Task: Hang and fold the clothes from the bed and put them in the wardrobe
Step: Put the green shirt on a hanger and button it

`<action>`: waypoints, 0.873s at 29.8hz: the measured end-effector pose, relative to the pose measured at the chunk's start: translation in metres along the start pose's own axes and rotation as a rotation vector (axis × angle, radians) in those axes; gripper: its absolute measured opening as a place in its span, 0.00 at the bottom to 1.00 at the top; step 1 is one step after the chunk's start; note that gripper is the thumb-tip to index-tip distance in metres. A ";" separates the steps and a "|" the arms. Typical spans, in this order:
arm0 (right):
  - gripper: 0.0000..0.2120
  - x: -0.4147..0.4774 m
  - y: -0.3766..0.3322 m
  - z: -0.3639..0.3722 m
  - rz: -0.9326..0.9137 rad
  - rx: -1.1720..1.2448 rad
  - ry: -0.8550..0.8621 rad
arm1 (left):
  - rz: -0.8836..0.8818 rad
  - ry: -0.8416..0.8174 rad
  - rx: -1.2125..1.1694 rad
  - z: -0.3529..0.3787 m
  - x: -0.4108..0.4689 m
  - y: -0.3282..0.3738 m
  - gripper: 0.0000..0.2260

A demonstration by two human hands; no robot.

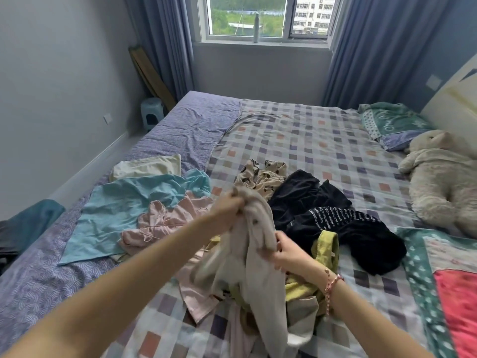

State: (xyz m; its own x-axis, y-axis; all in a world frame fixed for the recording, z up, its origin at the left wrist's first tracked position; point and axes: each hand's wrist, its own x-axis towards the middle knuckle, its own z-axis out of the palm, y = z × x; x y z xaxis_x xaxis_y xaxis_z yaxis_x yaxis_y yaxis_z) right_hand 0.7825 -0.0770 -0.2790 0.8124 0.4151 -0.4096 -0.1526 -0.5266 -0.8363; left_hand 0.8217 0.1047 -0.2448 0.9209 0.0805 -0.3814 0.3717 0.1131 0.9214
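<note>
Left hand (227,211) grips the beige garment (258,275) bunched at its top. Right hand (286,250) pinches an edge just below-right. Garment's long axis hangs down from left hand onto the bed (322,140). Wire hanger (154,226) lies left of left hand, so that hand is nearer.

Bare forearms, no sleeves — pink bead bracelet (331,285) on rt wrist.
</note>
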 end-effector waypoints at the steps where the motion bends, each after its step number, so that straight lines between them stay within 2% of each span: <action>1: 0.20 0.011 -0.003 -0.009 -0.013 0.068 0.114 | 0.068 0.020 -0.011 0.005 0.016 0.029 0.13; 3: 0.18 0.041 -0.003 -0.038 -0.043 0.120 0.349 | 0.231 0.043 -0.050 0.020 0.045 0.090 0.13; 5: 0.13 0.058 0.009 -0.060 -0.045 -0.001 0.484 | 0.402 0.102 -0.049 0.024 0.060 0.139 0.12; 7: 0.07 0.075 0.039 -0.072 0.080 -0.095 0.501 | 0.451 0.141 -0.026 0.030 0.076 0.170 0.12; 9: 0.06 0.084 0.081 -0.067 0.251 -0.181 0.420 | 0.441 0.111 -0.066 0.034 0.093 0.171 0.17; 11: 0.06 0.078 0.118 -0.050 0.390 -0.232 0.312 | 0.379 -0.007 0.061 0.040 0.106 0.133 0.19; 14: 0.02 0.061 0.149 -0.011 0.482 -0.121 0.159 | 0.154 -0.147 0.686 0.029 0.109 0.038 0.18; 16: 0.05 0.061 0.157 0.014 0.497 -0.012 0.099 | -0.061 -0.268 1.059 0.015 0.111 -0.035 0.12; 18: 0.09 0.070 0.156 0.035 0.436 0.024 0.125 | -0.271 -0.386 1.153 -0.003 0.102 -0.095 0.12; 20: 0.10 0.085 0.151 0.050 0.326 -0.117 0.188 | -0.379 -0.414 1.165 -0.021 0.091 -0.133 0.11; 23: 0.07 0.115 0.131 0.068 0.177 -0.238 0.179 | -0.411 -0.371 1.256 -0.053 0.082 -0.156 0.10; 26: 0.13 0.167 0.115 0.091 0.103 -0.310 0.080 | -0.421 -0.275 1.240 -0.087 0.088 -0.164 0.09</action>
State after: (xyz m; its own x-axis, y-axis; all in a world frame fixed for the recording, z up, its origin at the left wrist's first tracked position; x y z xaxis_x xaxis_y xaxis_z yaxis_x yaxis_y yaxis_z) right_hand 0.8494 -0.0008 -0.4764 0.8450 0.2951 -0.4459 -0.0675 -0.7684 -0.6364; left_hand 0.8316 0.1790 -0.4355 0.6494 0.0447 -0.7591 0.3564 -0.8998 0.2518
